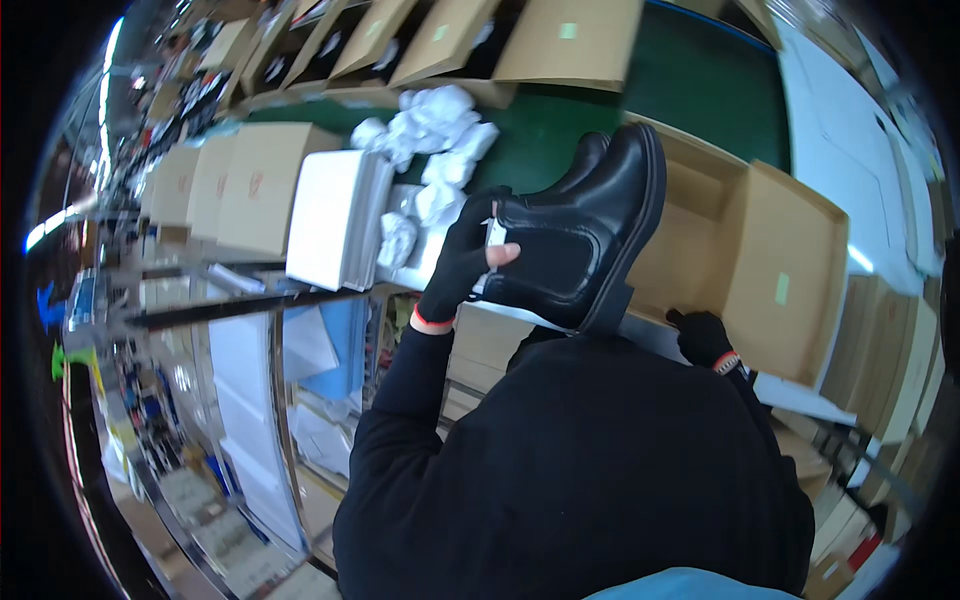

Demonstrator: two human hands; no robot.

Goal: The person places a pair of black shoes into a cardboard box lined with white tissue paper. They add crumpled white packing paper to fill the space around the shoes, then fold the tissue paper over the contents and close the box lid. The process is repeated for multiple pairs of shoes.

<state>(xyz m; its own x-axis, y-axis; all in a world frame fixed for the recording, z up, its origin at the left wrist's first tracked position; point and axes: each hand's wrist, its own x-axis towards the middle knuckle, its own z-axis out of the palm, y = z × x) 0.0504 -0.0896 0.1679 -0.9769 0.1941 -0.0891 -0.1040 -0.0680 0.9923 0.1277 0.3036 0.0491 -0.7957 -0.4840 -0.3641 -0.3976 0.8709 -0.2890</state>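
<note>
My left hand [466,255], in a black glove with the thumb tip bare, grips a pair of black Chelsea boots by their upper openings. The nearer boot [590,225] lies tilted on its side, its thick black sole facing right. Behind it, the second boot [590,160] is mostly hidden. To the right of the boots an open cardboard shoe box [700,190] shows its bare brown inside, with its lid [790,275] folded out to the right. My gloved right hand [702,338] is closed on the near edge of that box; part of its fingers is hidden.
Crumpled white paper [435,125] lies on the green table [545,130] left of the boots. Beside it stands a stack of white sheets [335,220]. Open cardboard boxes [430,40] line the far side, and closed boxes [265,185] stand left. White shelving [245,370] fills the lower left.
</note>
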